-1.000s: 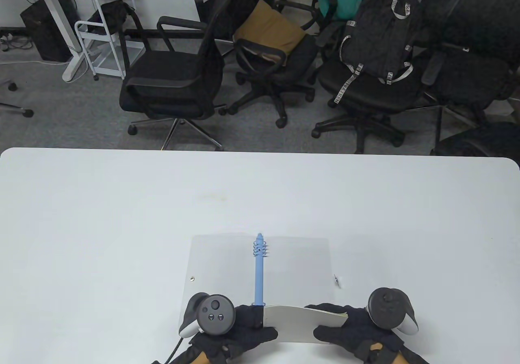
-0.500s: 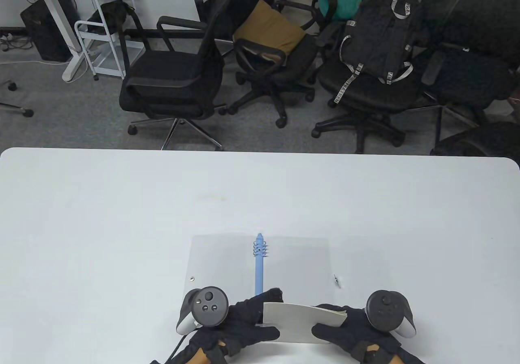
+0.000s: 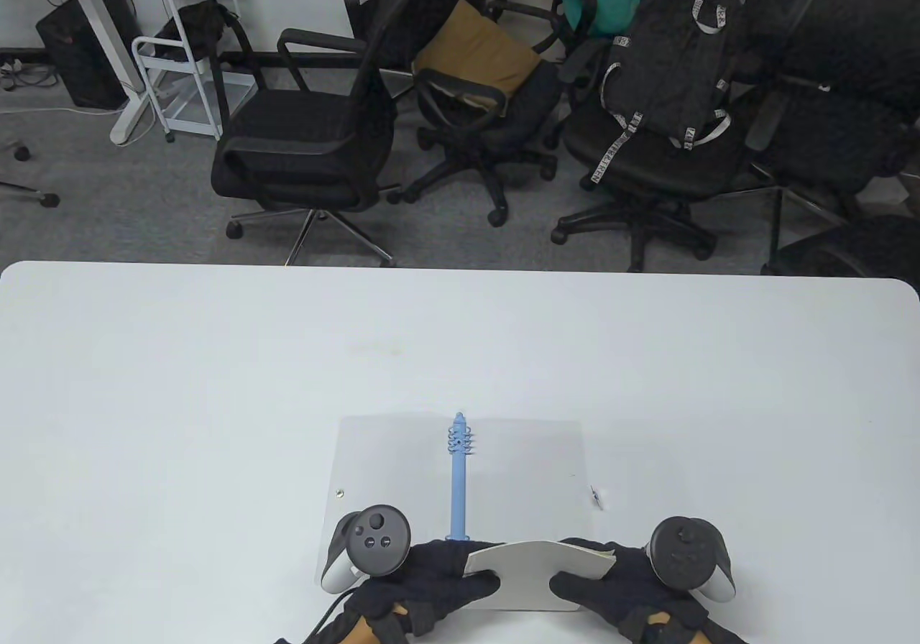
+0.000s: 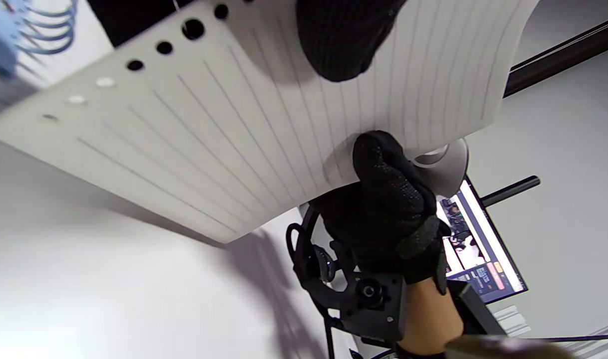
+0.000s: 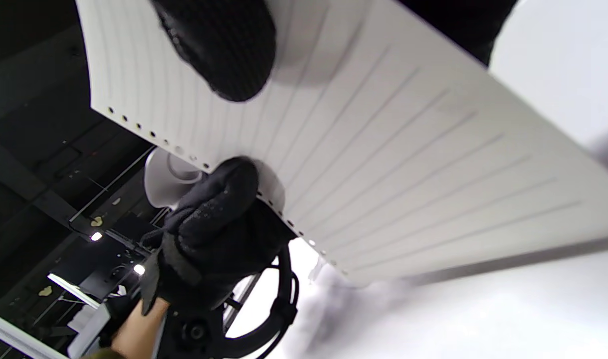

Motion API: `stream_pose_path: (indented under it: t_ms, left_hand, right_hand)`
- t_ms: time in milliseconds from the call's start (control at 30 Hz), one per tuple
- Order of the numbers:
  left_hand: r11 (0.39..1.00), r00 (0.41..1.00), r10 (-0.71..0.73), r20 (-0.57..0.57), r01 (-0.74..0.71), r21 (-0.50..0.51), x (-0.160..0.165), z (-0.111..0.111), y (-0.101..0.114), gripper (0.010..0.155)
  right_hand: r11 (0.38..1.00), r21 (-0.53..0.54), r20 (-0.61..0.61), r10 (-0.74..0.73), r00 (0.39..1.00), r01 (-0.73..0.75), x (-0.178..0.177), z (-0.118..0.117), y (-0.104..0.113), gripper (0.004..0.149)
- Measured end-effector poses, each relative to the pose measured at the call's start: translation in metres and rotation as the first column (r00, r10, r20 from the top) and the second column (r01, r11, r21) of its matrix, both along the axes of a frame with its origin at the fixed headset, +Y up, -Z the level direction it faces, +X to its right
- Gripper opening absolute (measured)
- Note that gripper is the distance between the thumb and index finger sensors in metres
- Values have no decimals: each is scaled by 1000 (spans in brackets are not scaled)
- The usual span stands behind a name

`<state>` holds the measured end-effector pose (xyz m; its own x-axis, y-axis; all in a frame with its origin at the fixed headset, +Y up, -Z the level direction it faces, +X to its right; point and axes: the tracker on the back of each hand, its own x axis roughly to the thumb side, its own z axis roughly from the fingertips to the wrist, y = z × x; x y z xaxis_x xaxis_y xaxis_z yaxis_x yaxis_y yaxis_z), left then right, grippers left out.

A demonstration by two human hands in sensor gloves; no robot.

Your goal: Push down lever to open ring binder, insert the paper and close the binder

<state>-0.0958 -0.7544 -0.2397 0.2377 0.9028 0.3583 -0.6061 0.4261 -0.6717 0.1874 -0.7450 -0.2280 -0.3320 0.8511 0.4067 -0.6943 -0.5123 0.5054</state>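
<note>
The ring binder (image 3: 402, 471) lies open and flat near the table's front edge, with translucent covers and a blue spine (image 3: 458, 479). Its blue rings (image 3: 460, 443) sit at the far end and show again as rings (image 4: 14, 35) in the left wrist view. A lined, hole-punched sheet of paper (image 3: 535, 572) is held bowed just above the binder's near right side. My left hand (image 3: 460, 576) pinches its punched left edge, thumb on top of the paper (image 4: 209, 134). My right hand (image 3: 575, 579) pinches the right edge, thumb over the paper (image 5: 408, 164).
A small metal piece (image 3: 595, 497) lies on the white table (image 3: 215, 385) just right of the binder's cover. Several office chairs (image 3: 316, 134), one with a black backpack (image 3: 668, 62), stand beyond the far edge.
Half a second ago my left fingers reached up over the spine's near end; they have now drawn back toward me. The paper bows upward a little more. The right hand has hardly moved.
</note>
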Motion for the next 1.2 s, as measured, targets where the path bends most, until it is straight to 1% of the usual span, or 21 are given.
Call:
stream_pose_path:
  t_ms: [67,133,167,233,300,367,500,633,700,767,833,867,1000,1100,1200]
  left_hand:
    - [1000,1000,-12,3,12,6,-1,0,0,46]
    - [999,999,-42,5,42,-11,0,-1,-7,47]
    - [998,998,-58,9,58,-36,0,-2,-13,48]
    - [995,998,-52,22,53,-83,1,-4,-19,48]
    - [995,999,-48,21,49,-90,2,-3,-19,48]
    - [996,997,-71,22,72,-57,2,-3,-18,48]
    - [994,998,-51,23,53,-96,2,-4,-20,47]
    - [995,999,-46,13,47,-90,1,-6,-15,46]
    - [995,1000,-29,0,29,-92,-2,-9,-9,46]
    - [993,1000,-6,-7,5,-117,-5,-13,-2,45]
    - [985,999,35,-14,-37,-171,-8,-20,6,45]
    - [978,998,57,-11,-58,-203,-10,-23,9,45]
    - [959,992,119,-33,-124,-255,-15,-34,18,46]
    - [956,991,128,-37,-134,-261,-15,-44,22,46]
    - [951,989,142,-33,-146,-273,-13,-51,24,46]
  right_hand:
    - [1000,18,0,16,1000,-16,-1,1,1,43]
    - [998,27,6,52,999,-53,-2,0,-3,44]
    - [997,23,9,76,997,-76,-2,-1,-7,45]
    - [997,-4,-2,76,997,-76,-3,-1,-13,45]
    - [998,-5,2,67,998,-67,-4,-1,-13,45]
    - [997,4,2,79,997,-79,-4,-1,-12,45]
    - [998,-10,11,70,998,-69,-4,-2,-13,44]
    - [997,-9,32,81,996,-81,-5,-3,-11,44]
    - [999,-29,29,47,998,-46,-5,-5,-8,47]
    - [999,-46,33,4,999,-2,-4,-8,-3,52]
    - [998,-43,62,-41,997,43,0,-12,4,58]
    - [997,-32,89,-64,994,68,3,-14,8,58]
    - [993,-2,200,-115,973,118,14,-22,23,54]
    - [995,16,242,-97,965,96,19,-29,34,48]
    - [998,28,275,-59,960,53,21,-33,39,44]
